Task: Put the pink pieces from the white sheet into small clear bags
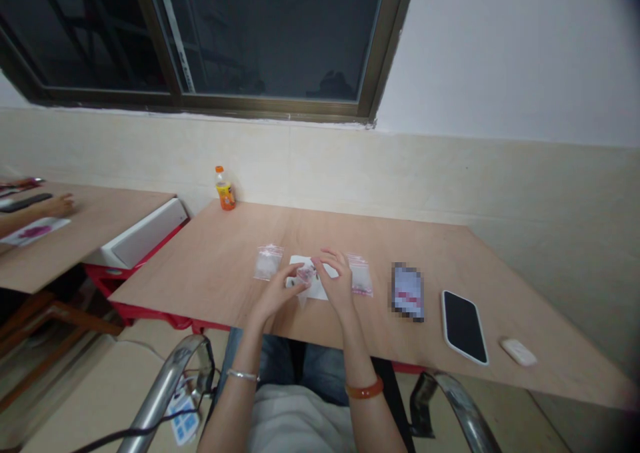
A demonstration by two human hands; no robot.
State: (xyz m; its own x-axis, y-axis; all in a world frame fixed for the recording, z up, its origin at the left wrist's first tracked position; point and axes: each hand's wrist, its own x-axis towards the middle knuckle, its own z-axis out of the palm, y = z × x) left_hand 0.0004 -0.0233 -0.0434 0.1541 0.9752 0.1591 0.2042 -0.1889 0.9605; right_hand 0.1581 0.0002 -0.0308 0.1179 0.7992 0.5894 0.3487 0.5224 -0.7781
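Over a white sheet on the table, my two hands are close together. My left hand curls its thumb and fingers around a small pinkish, see-through piece; its exact kind is too small to tell. My right hand is at the right side of that piece, thumb and forefinger drawn together and the other fingers raised. Whether something tiny is between its fingertips cannot be made out. A clear zip bag lies left of the sheet. Another clear zip bag with pinkish edges lies just right of my right hand.
On the wooden table to the right are a blurred-out item, a phone with a dark screen and a small white case. An orange drink bottle stands at the back left. Another person's hand rests on the neighbouring table.
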